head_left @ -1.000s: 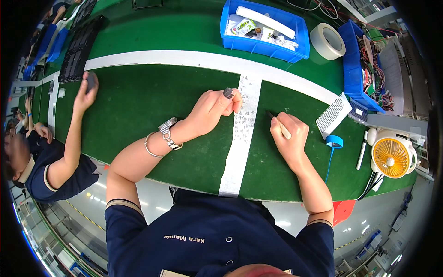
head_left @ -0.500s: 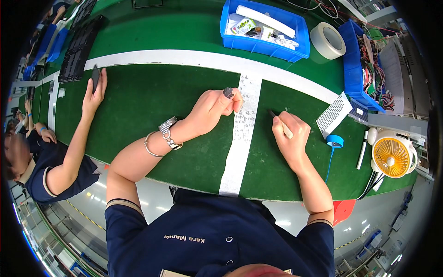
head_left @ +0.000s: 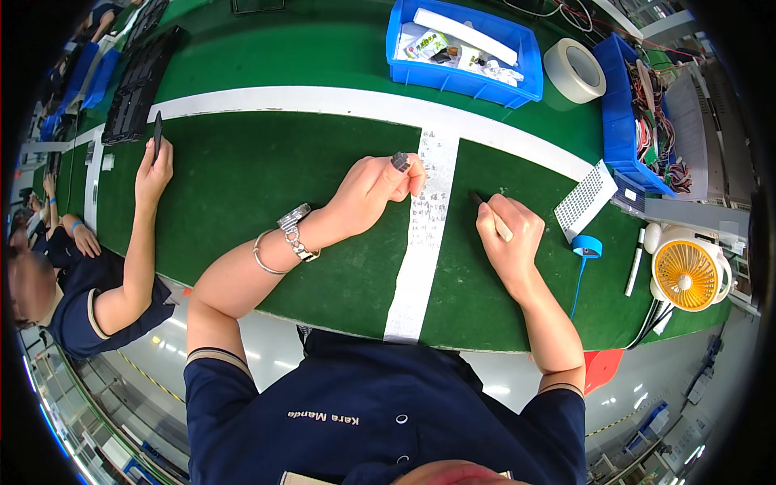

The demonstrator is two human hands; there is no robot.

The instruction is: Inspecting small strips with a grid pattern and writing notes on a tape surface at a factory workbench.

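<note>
My left hand (head_left: 373,187) is closed above the green mat, fingers curled under beside the white strip. At its thumb tip is a small dark, checked piece (head_left: 400,162); whether it is pinched or stuck on the thumb I cannot tell. My right hand (head_left: 512,238) is closed round a slim tool (head_left: 503,229) with a pale beige body. A dark tip points up and left from the fingers; the tool's exact kind is not clear. Between my hands runs the white strip (head_left: 412,283), with handwriting on its upper part. A watch (head_left: 296,222) is on my left wrist.
At the back stand a blue bin (head_left: 461,93) of scraps, a tape roll (head_left: 575,71) and a blue bin (head_left: 616,105) of wires. To the right are a perforated white card (head_left: 585,200), a marker (head_left: 635,263) and a fan (head_left: 684,275). A co-worker's hand (head_left: 153,174) holds a dark flat piece.
My two hands have stayed in place. The co-worker's hand at the left, with the dark flat piece, has shifted a little left and turned.
</note>
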